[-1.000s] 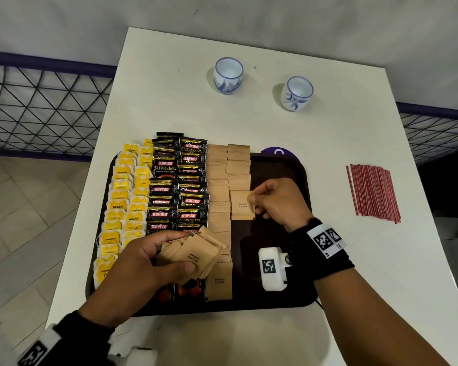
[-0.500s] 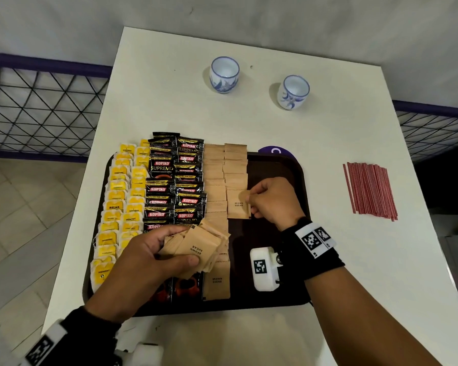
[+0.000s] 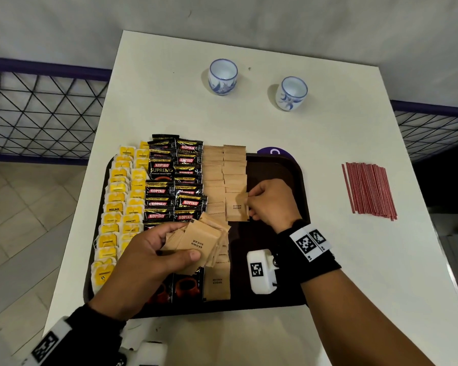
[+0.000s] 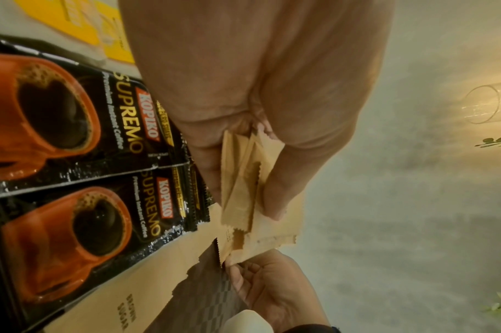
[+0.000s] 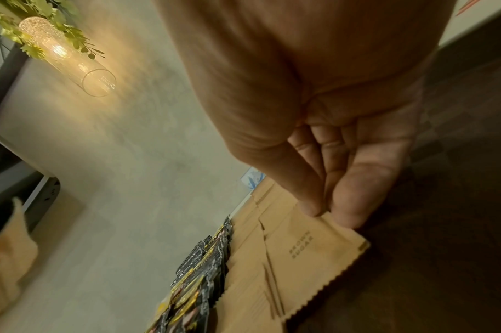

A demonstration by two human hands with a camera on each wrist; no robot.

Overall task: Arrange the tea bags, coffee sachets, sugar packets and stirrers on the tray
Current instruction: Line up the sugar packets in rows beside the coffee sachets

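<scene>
The right hand [image 3: 271,204] pinches one brown sugar packet [image 3: 236,207] by its right edge, flat on the tray [image 3: 288,175] (second sugar column); the left hand [image 3: 154,252] clamps a fanned packet stack [image 3: 201,241].

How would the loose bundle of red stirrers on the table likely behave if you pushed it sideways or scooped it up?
The red stirrers are thin, separate sticks lying loose on the table, so a sideways push would probably roll and scatter them. They look light, likely needing little force. With nothing binding them, some may slip from a loose grip.
</scene>
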